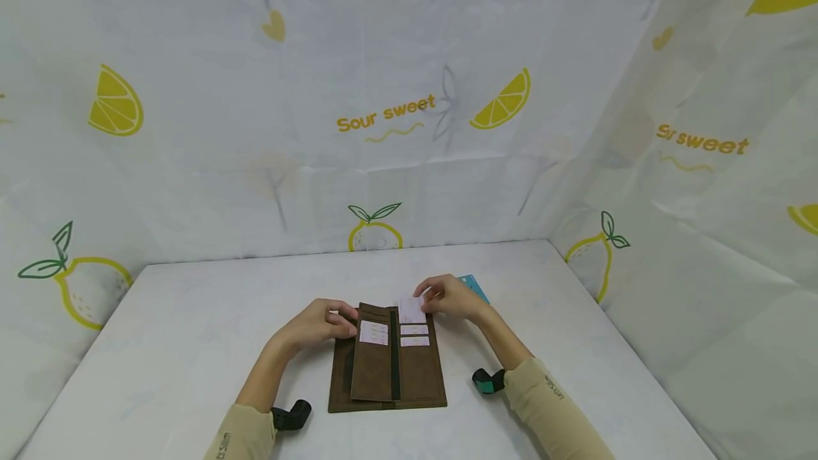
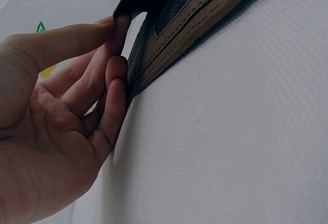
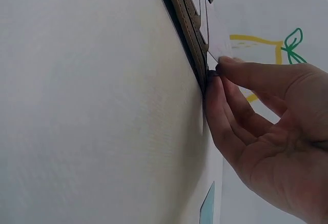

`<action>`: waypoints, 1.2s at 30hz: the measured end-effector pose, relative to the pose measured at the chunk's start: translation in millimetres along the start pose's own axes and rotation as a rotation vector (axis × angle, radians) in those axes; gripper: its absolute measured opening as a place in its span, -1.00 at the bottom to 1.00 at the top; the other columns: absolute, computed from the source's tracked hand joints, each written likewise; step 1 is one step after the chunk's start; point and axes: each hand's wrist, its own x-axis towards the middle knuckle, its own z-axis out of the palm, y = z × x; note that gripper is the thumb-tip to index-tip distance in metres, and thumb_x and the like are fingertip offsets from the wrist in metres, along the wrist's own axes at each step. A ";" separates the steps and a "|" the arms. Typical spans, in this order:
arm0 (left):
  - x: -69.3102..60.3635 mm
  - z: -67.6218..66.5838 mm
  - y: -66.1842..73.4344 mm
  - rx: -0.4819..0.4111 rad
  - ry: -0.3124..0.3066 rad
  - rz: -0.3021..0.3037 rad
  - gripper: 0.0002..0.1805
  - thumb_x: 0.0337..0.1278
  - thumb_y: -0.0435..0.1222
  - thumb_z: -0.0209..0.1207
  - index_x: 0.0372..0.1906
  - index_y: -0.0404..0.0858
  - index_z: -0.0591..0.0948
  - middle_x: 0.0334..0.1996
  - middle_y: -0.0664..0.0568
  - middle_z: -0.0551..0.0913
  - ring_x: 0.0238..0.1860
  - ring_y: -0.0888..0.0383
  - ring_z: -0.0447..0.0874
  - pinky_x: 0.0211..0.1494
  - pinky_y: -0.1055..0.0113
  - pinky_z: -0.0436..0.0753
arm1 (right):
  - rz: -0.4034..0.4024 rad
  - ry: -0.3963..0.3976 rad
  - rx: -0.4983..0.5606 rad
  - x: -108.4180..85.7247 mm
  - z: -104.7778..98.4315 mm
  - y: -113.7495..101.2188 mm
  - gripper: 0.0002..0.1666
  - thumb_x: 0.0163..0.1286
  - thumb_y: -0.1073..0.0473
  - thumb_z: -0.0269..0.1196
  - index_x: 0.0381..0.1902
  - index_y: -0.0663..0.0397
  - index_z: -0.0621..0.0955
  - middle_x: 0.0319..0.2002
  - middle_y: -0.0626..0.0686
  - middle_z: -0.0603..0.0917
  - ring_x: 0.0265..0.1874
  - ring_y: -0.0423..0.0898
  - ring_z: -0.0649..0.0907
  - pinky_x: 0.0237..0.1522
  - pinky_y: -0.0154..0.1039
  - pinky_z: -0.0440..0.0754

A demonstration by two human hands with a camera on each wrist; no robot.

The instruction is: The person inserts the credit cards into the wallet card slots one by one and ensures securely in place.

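Note:
A brown wallet [image 1: 418, 375] lies unfolded on the white table, its inner flap [image 1: 371, 375] raised a little over the left half. Pale cards show in slots on the flap and on the right side. My left hand [image 1: 317, 323] pinches the flap's edge between thumb and fingers; in the left wrist view, the other fingers of this hand [image 2: 66, 101] lie against the wallet's edge. My right hand [image 1: 452, 298] pinches a pale card [image 1: 411, 309] that stands partly out of the top right slot. The right wrist view shows that hand [image 3: 271, 126] at the wallet's upper edge.
A blue card [image 1: 474, 288] lies on the table [image 1: 211, 325] behind my right hand, partly covered by it. A white curtain with lemon prints [image 1: 383, 176] stands behind the table and along its right side. Black straps with small devices are on both wrists.

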 end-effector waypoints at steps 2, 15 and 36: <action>0.1 0.1 0.1 0.001 -0.001 0.000 -0.67 0.37 -0.35 0.38 0.13 -0.42 0.67 -0.21 -0.09 0.89 -0.16 0.27 0.73 0.04 0.31 0.61 | -0.016 -0.007 -0.014 -0.8 -0.3 -0.3 -0.75 0.44 0.35 0.42 0.05 0.22 0.76 -0.23 0.17 0.78 -0.32 -0.18 0.61 -0.24 -0.29 0.56; -0.3 0.3 0.4 0.008 -0.001 0.001 -0.67 0.37 -0.35 0.38 0.13 -0.42 0.67 -0.21 -0.10 0.89 -0.16 0.26 0.72 0.03 0.30 0.60 | -0.042 -0.035 0.023 -4.1 0.0 -0.6 -0.75 0.39 0.38 0.46 0.01 0.34 0.78 -0.16 0.26 0.84 -0.29 -0.21 0.72 -0.18 -0.37 0.65; 1.2 0.5 -0.2 0.015 0.003 -0.011 -0.65 0.35 -0.34 0.40 0.13 -0.40 0.68 -0.21 -0.07 0.89 -0.17 0.25 0.71 0.03 0.30 0.57 | -0.069 -0.036 -0.112 2.2 2.1 -4.9 -0.82 0.29 0.33 0.54 -0.18 0.25 0.78 -0.28 0.09 0.82 -0.33 -0.26 0.65 -0.24 -0.41 0.63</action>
